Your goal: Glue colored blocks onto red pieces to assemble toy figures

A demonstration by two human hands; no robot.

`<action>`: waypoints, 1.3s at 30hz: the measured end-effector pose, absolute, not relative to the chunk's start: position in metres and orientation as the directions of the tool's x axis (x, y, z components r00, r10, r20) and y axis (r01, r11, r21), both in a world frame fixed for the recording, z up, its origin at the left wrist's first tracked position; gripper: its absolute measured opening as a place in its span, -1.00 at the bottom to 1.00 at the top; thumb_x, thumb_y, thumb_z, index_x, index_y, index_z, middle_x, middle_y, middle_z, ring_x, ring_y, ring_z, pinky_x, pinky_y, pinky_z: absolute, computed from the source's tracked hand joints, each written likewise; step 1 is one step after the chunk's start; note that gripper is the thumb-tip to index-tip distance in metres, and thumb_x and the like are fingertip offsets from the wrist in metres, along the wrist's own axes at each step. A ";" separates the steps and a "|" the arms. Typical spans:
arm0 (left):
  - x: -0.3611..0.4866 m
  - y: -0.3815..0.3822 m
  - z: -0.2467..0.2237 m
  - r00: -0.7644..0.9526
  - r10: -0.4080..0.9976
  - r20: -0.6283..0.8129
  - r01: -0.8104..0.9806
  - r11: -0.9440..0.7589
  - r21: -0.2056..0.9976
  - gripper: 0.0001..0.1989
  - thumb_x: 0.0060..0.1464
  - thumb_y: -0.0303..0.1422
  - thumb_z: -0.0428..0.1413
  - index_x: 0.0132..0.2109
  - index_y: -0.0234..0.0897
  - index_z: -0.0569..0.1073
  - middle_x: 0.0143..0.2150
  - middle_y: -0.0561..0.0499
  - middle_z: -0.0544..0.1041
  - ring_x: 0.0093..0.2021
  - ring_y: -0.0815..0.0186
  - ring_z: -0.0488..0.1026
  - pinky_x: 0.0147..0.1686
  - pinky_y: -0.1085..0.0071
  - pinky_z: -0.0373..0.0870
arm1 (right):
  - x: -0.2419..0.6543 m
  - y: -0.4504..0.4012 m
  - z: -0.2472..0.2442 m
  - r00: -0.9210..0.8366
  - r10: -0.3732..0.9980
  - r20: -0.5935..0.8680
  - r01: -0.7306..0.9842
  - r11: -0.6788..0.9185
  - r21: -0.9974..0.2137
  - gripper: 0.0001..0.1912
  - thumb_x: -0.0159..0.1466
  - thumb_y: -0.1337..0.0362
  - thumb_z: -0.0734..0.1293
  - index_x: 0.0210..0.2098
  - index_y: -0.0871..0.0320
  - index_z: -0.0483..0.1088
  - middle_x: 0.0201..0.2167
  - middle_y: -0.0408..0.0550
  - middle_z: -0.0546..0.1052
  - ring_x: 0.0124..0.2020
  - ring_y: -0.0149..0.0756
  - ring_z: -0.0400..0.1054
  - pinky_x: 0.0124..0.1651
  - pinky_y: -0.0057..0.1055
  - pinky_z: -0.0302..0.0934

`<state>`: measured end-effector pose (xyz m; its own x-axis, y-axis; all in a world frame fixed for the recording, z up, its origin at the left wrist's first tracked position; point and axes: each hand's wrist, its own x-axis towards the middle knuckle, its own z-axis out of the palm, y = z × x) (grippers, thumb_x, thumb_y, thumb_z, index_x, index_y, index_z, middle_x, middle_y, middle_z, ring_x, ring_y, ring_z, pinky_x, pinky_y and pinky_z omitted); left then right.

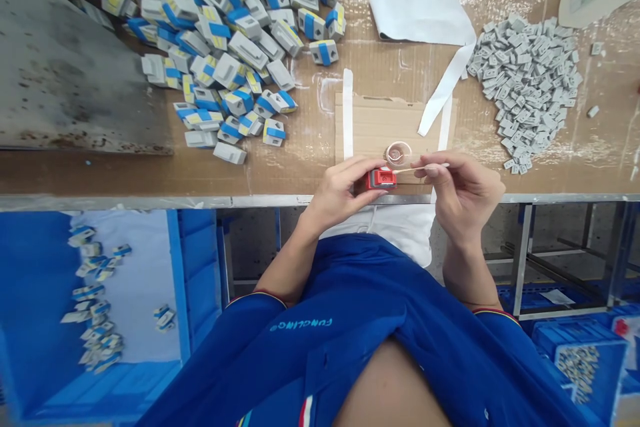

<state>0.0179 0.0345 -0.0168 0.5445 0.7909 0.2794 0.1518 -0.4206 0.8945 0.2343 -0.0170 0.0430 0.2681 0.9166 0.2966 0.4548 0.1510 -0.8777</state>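
Observation:
My left hand (pixel 340 190) grips a small red plastic part (pixel 381 179) with a grey face, holding it just above the table's front edge. My right hand (pixel 463 193) pinches a thin wooden stick (pixel 425 169) between finger and thumb, and the stick's far end touches or nearly touches the red part. Just behind the red part, a small clear round dish (pixel 399 155) rests on a piece of cardboard (pixel 377 123). Some liquid may lie in the dish, but I cannot tell.
A loose heap of grey, blue and yellow plastic parts (pixel 220 47) covers the table's far left. Small grey pieces (pixel 525 93) form a pile at right, beside a white sheet (pixel 415 7). Below the table's metal edge (pixel 250 201), blue bins hold more parts.

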 end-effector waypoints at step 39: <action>0.017 0.035 -0.015 0.565 0.774 0.286 0.141 -0.432 0.891 -0.58 0.34 -0.26 0.36 0.27 -0.27 0.60 0.18 -0.24 0.74 0.17 0.14 0.71 0.16 0.24 0.65 | 0.239 -0.012 0.055 -0.122 0.900 0.419 0.647 0.392 -0.654 -0.90 0.49 0.35 0.46 -0.13 0.04 0.65 -0.27 -0.13 0.79 -0.26 -0.31 0.70 -0.16 -0.45 0.50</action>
